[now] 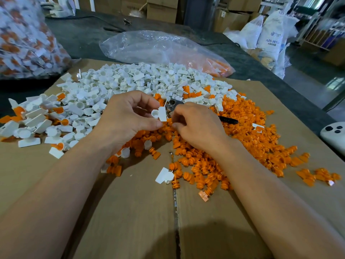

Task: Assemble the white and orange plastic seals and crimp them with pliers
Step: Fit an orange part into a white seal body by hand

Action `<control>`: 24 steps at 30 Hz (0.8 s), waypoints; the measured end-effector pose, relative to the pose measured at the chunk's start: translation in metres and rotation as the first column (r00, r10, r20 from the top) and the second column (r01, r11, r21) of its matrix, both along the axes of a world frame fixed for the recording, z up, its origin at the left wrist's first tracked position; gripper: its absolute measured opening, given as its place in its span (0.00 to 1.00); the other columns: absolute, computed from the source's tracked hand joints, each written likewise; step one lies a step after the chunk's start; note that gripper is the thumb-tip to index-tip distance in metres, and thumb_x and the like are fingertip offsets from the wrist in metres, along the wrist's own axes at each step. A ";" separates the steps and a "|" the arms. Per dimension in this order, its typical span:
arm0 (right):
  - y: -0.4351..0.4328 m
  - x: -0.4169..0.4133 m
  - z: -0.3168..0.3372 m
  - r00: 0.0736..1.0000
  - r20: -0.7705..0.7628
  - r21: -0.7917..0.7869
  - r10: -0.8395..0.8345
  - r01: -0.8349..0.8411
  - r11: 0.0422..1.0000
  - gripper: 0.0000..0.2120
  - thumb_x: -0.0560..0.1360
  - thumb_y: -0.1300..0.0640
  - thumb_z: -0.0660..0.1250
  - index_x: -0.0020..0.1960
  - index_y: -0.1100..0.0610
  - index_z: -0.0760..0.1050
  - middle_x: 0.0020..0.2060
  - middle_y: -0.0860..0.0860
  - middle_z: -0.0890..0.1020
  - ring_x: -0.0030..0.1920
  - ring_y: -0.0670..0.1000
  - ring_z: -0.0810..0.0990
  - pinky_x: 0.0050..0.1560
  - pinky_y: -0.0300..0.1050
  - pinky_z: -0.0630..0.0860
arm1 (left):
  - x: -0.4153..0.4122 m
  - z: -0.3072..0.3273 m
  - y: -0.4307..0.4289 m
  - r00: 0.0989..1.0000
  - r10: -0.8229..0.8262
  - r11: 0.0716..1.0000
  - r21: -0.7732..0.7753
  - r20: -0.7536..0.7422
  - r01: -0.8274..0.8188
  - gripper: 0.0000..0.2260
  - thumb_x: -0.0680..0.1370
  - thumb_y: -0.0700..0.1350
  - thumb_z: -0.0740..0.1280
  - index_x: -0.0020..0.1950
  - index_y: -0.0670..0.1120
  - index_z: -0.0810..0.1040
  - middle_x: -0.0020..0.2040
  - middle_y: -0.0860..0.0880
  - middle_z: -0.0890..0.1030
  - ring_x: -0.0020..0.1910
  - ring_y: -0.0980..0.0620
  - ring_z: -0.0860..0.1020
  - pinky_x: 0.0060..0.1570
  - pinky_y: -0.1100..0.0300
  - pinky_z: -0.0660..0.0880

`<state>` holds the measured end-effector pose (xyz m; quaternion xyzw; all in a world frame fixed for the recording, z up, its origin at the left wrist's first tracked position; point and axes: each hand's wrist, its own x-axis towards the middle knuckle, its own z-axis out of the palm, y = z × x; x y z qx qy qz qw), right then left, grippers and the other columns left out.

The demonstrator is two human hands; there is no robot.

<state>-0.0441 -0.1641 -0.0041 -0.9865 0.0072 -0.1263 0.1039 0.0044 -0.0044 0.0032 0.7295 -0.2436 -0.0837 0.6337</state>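
A dark table (261, 58) fills the view, with a flat sheet of cardboard (130, 212) spread over its near side. At the far left stands a full bag (24, 40) of white and orange seals. Behind the cardboard lies a clear bag (158, 47), mostly slack, with orange pieces showing in its right end. Pale sacks (270, 32) and cartons stand beyond the table.

On the cardboard a broad heap of white parts (130, 79) lies at the back. It meets a spread of orange parts (252, 128) that runs to the right and towards the person. At the left edge is a smaller pile of joined seals (37, 116), white with orange showing in their cups. A white phone (334, 133) lies at the right edge of the table, partly out of view.

Both forearms reach in from below, and the hands meet over the place where the two heaps join. The left hand (128, 116) pinches a white piece (160, 114) between thumb and fingertips, held above the orange parts with its round cup to the left. The right hand (197, 124) is curled round the pliers (172, 105). Their metal head sticks out by the forefinger, just beside the white piece, and a black handle shows past the far side of the hand.
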 end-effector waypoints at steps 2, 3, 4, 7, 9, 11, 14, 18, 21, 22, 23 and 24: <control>0.000 0.000 0.001 1.000 0.005 0.046 -0.010 0.009 0.999 0.02 0.74 0.54 0.65 0.46 0.52 0.74 0.44 0.47 0.73 0.46 0.47 0.71 0.40 0.42 0.65 | 0.000 0.000 0.000 1.000 0.004 1.000 -0.003 0.000 -0.004 0.14 0.62 0.30 0.75 0.38 0.47 0.78 0.30 0.57 0.80 0.29 0.62 0.77 0.31 0.73 0.73; 0.000 0.000 0.002 1.000 0.014 0.066 -0.016 0.015 0.998 0.02 0.74 0.55 0.65 0.44 0.52 0.72 0.43 0.46 0.72 0.45 0.47 0.71 0.40 0.42 0.65 | 0.001 0.000 0.000 1.000 0.004 1.000 -0.006 0.001 -0.004 0.14 0.62 0.30 0.75 0.38 0.47 0.77 0.29 0.58 0.80 0.29 0.62 0.78 0.30 0.73 0.73; 0.000 0.000 0.002 0.999 0.025 0.087 -0.022 0.020 0.996 0.03 0.74 0.56 0.65 0.43 0.52 0.70 0.43 0.46 0.73 0.45 0.47 0.71 0.41 0.43 0.65 | 0.001 0.000 0.000 1.000 0.001 1.000 -0.007 0.001 -0.001 0.14 0.63 0.29 0.75 0.38 0.46 0.77 0.29 0.59 0.80 0.28 0.62 0.77 0.30 0.73 0.73; 0.000 -0.001 0.003 0.997 0.067 0.158 -0.029 0.018 0.987 0.04 0.73 0.60 0.64 0.41 0.54 0.69 0.46 0.50 0.78 0.46 0.49 0.74 0.43 0.45 0.69 | 0.000 0.000 0.000 1.000 -0.013 1.000 -0.008 0.001 0.013 0.15 0.62 0.29 0.74 0.37 0.46 0.75 0.27 0.60 0.79 0.26 0.63 0.76 0.28 0.73 0.72; -0.001 -0.001 0.003 0.996 0.089 0.189 -0.026 0.009 0.982 0.03 0.73 0.61 0.64 0.41 0.56 0.71 0.45 0.52 0.78 0.44 0.50 0.74 0.42 0.45 0.71 | 0.000 0.000 0.000 1.000 -0.013 1.000 -0.003 0.004 0.013 0.15 0.62 0.30 0.75 0.38 0.45 0.75 0.27 0.60 0.79 0.26 0.63 0.76 0.28 0.73 0.72; -0.001 -0.002 0.004 0.993 0.121 0.214 -0.017 -0.009 0.977 0.03 0.72 0.62 0.64 0.41 0.57 0.72 0.44 0.52 0.78 0.42 0.50 0.75 0.41 0.44 0.71 | 0.000 0.000 0.000 1.000 -0.007 1.000 0.004 0.009 0.007 0.15 0.62 0.31 0.76 0.38 0.45 0.74 0.27 0.60 0.79 0.26 0.63 0.76 0.29 0.73 0.72; 0.000 -0.004 0.005 0.979 0.203 0.294 -0.017 -0.045 0.955 0.04 0.72 0.63 0.67 0.42 0.56 0.72 0.39 0.47 0.76 0.38 0.43 0.74 0.39 0.39 0.72 | 0.000 -0.001 0.000 1.000 -0.005 1.000 0.014 0.015 0.004 0.14 0.62 0.31 0.76 0.38 0.45 0.74 0.27 0.60 0.79 0.26 0.63 0.75 0.30 0.72 0.73; 0.002 -0.007 0.007 0.967 0.255 0.432 -0.022 -0.094 0.897 0.09 0.71 0.64 0.68 0.48 0.54 0.74 0.38 0.38 0.73 0.38 0.38 0.76 0.41 0.34 0.76 | 0.000 -0.001 0.000 1.000 -0.009 1.000 0.015 0.019 0.009 0.14 0.63 0.30 0.75 0.38 0.44 0.74 0.26 0.59 0.79 0.26 0.62 0.76 0.30 0.72 0.73; 0.004 -0.007 0.007 0.959 0.283 0.475 -0.004 -0.137 0.869 0.14 0.71 0.66 0.69 0.56 0.57 0.76 0.43 0.42 0.75 0.40 0.38 0.77 0.44 0.31 0.76 | 0.000 0.000 0.000 1.000 -0.015 1.000 0.014 0.017 0.015 0.14 0.63 0.30 0.75 0.38 0.44 0.74 0.27 0.60 0.79 0.26 0.62 0.76 0.30 0.72 0.73; 0.004 -0.007 0.007 0.957 0.292 0.478 0.002 -0.147 0.866 0.15 0.71 0.66 0.69 0.57 0.58 0.77 0.44 0.44 0.75 0.41 0.40 0.78 0.45 0.31 0.76 | 0.000 0.000 0.000 1.000 -0.018 1.000 0.013 0.020 0.018 0.14 0.63 0.30 0.75 0.39 0.44 0.74 0.27 0.60 0.79 0.26 0.62 0.76 0.30 0.73 0.73; 0.004 -0.007 0.007 0.955 0.298 0.476 0.007 -0.155 0.866 0.16 0.71 0.66 0.69 0.58 0.58 0.77 0.45 0.45 0.76 0.42 0.42 0.78 0.45 0.32 0.76 | 0.000 0.000 0.000 1.000 -0.020 1.000 0.014 0.024 0.020 0.14 0.63 0.30 0.75 0.39 0.44 0.74 0.27 0.60 0.79 0.26 0.63 0.76 0.29 0.73 0.73; 0.004 -0.007 0.007 0.953 0.302 0.473 0.009 -0.158 0.867 0.16 0.71 0.65 0.69 0.58 0.58 0.77 0.46 0.46 0.76 0.42 0.43 0.78 0.45 0.32 0.76 | -0.001 0.000 0.000 0.999 -0.022 1.000 0.016 0.028 0.021 0.14 0.63 0.30 0.75 0.39 0.44 0.74 0.27 0.60 0.79 0.26 0.63 0.76 0.29 0.73 0.72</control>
